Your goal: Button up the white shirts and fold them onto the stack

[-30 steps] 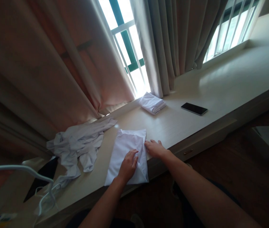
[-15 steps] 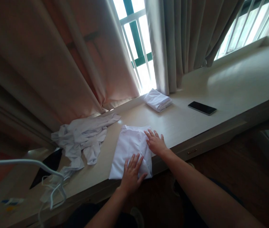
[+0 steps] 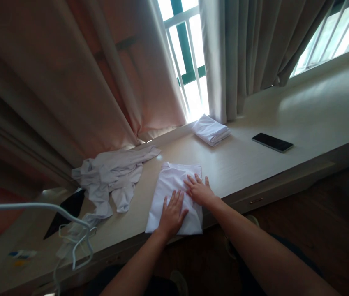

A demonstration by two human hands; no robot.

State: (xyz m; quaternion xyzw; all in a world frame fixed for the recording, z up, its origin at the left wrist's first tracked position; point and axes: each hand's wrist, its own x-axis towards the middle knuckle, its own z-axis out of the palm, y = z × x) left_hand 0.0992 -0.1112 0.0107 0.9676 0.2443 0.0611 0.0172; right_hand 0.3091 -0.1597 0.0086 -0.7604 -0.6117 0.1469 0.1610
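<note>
A white garment [image 3: 162, 205], partly folded into a flat piece, lies on the pale ledge [image 3: 220, 168] and reaches its front edge. My left hand [image 3: 172, 211] rests flat on the middle of the garment, fingers spread. On its right side lies my right hand [image 3: 199, 190], also flat with the fingers apart, its fingertips close to the left hand's. Behind them, a neatly folded white garment [image 3: 211, 130] sits by the curtain. To the left a crumpled white shirt [image 3: 109, 172] is spread loosely.
A black phone [image 3: 272, 142] lies on the ledge to the right. At the lower left are a white bent frame [image 3: 78, 224], a dark flat object [image 3: 66, 211] and small blurred items. Curtains [image 3: 162, 82] hang along the window behind the ledge. A drawer handle [image 3: 256, 200] shows below.
My right hand has moved left and down across the garment, nearer my left hand. My left hand has slid slightly up. The garment's right side looks flatter. The whole view has shifted a little.
</note>
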